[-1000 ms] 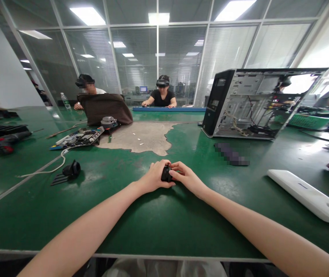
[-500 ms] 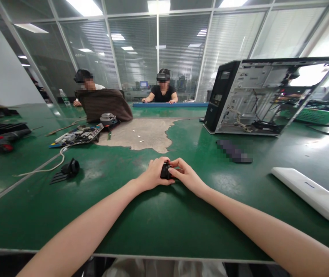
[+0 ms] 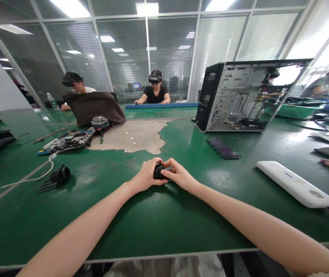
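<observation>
A small black plastic part, round-edged, is held between both hands above the green tabletop. My left hand is closed around its left side, thumb below and fingers over the top. On the other side, my right hand pinches it with thumb and fingertips. Its exact kind cannot be made out, as the fingers cover much of it. To the left lies another black part, with a round end and flat prongs.
An opened computer case stands at back right. In front of it lie a blurred dark item and a white elongated device. A circuit board sits at left beside a brown cloth-covered shape. Co-workers sit across the table.
The camera view has turned slightly right, so things appear shifted left. Both hands keep their grip on the black part. Another person's hand now shows at the right edge.
</observation>
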### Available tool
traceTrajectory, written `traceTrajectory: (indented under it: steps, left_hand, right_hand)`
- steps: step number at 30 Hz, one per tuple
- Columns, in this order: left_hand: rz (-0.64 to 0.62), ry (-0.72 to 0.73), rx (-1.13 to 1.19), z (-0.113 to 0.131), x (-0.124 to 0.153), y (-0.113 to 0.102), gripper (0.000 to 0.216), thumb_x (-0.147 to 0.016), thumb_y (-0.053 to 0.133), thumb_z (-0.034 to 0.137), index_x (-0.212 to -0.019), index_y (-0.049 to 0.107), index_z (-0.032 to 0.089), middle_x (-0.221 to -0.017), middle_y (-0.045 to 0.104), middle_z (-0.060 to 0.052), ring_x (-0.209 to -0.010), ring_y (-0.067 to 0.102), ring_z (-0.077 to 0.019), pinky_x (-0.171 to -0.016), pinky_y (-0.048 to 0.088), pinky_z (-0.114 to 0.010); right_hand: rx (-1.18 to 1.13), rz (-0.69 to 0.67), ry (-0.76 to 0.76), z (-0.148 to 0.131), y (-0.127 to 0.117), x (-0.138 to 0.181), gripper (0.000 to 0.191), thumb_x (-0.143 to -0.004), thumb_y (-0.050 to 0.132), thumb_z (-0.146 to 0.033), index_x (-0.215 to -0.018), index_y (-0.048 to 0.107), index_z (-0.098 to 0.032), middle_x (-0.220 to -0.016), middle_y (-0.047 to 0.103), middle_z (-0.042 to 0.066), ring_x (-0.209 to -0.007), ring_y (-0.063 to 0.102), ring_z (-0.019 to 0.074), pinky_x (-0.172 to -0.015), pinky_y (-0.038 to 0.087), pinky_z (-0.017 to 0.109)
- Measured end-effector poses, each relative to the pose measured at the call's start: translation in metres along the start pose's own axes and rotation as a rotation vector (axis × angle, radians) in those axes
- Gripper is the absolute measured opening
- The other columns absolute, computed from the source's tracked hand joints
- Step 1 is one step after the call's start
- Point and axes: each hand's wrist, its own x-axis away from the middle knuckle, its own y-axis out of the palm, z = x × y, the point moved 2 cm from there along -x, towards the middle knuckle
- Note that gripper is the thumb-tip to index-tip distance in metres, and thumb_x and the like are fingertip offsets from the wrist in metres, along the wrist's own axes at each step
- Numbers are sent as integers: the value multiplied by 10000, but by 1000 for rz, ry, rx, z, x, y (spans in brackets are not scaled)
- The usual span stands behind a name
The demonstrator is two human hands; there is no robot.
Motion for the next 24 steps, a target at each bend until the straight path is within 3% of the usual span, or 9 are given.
traceTrajectory:
  steps: [6, 12, 20, 24]
  left_hand:
    - [9, 8, -4, -1, 0, 3, 545, -663, 642, 399, -1091, 356, 219, -1031, 516, -37, -921, 493, -219, -803, 344, -353]
    - [7, -2, -17, 1, -1, 3, 552, -661, 649, 408, -1089, 356, 219, -1046, 511, -52, -942, 496, -234, -816, 352, -377]
    - [-7, -7, -24, -3, -2, 7, 560, -665, 643, 401, -1101, 344, 218, -1061, 514, -51, -967, 508, -235, -828, 365, -371]
    - [-9, -1, -32, -2, -2, 7, 556, -674, 635, 407, -1105, 341, 216, -1071, 510, -52, -976, 503, -236, -842, 363, -376]
  right_hand:
    - [14, -16, -64, -5, 0, 5, 218, -734, 608, -297, -864, 464, -200, -868, 531, -9, -763, 550, 118, -737, 459, 295]
    - [44, 45, 12, -3, 0, 1, 164, -759, 570, -268, -866, 465, -200, -786, 517, -18, -675, 517, 104, -601, 454, 236]
    - [138, -18, -129, -4, -2, 6, 137, -763, 556, -229, -839, 445, -201, -820, 506, -31, -732, 533, 106, -720, 446, 268]
    - [149, -17, -123, -3, -3, 6, 131, -785, 532, -256, -860, 439, -203, -812, 508, -29, -715, 531, 105, -698, 450, 266]
